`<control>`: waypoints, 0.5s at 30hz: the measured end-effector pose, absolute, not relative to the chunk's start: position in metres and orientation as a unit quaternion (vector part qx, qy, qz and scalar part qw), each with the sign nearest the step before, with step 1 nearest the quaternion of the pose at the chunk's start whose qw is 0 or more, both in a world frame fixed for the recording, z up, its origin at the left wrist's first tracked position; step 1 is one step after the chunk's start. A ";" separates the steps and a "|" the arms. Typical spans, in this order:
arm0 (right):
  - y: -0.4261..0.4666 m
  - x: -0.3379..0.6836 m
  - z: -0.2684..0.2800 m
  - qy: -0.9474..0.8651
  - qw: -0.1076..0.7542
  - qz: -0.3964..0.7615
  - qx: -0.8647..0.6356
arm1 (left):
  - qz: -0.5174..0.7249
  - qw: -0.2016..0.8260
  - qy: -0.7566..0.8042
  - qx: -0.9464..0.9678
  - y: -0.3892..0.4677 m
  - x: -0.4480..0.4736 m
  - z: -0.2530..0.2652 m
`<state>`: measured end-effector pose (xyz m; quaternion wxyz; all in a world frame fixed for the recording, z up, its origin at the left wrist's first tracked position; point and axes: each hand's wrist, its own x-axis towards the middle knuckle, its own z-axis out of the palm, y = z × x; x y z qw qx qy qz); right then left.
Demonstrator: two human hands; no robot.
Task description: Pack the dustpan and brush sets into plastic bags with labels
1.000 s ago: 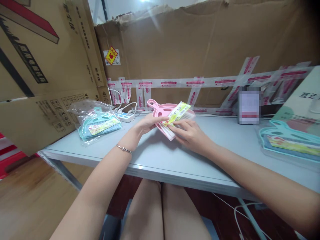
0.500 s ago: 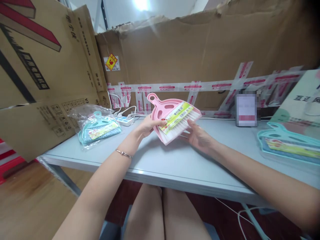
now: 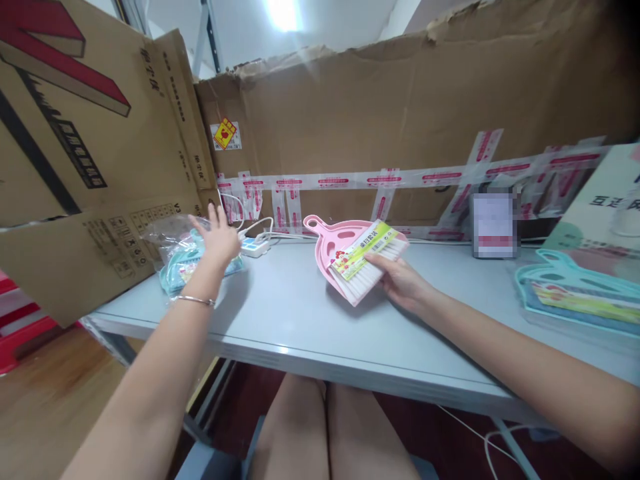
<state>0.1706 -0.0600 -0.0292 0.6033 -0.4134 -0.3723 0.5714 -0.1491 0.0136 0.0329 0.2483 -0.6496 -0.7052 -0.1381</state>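
My right hand [image 3: 400, 280] grips a pink dustpan and brush set [image 3: 337, 233] by its lower right side, thumb on the yellow-green label. White bristles show below the label, and the looped handle points to the upper left. My left hand [image 3: 219, 237] holds nothing; its fingers are spread above a teal dustpan set [image 3: 181, 267] in a clear plastic bag [image 3: 167, 233] at the left of the table. Whether the fingers touch the bag I cannot tell. My forearm and hand hide part of that set.
Another teal dustpan set [image 3: 575, 283] lies at the right of the grey table [image 3: 285, 313]. A phone-like device with a lit screen [image 3: 494, 223] stands at the back. A white power strip [image 3: 255, 247] with cables lies behind my left hand. Cardboard boxes [image 3: 350, 120] wall the back and left.
My left hand has let go of the pink dustpan set and moved left over the bagged teal set, fingers spreading. The pink set, now in my right hand alone, is slightly lower.
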 end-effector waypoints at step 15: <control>-0.060 0.186 -0.014 -0.356 0.653 0.526 -0.413 | -0.085 0.065 -0.313 -0.944 -0.067 -0.140 -0.005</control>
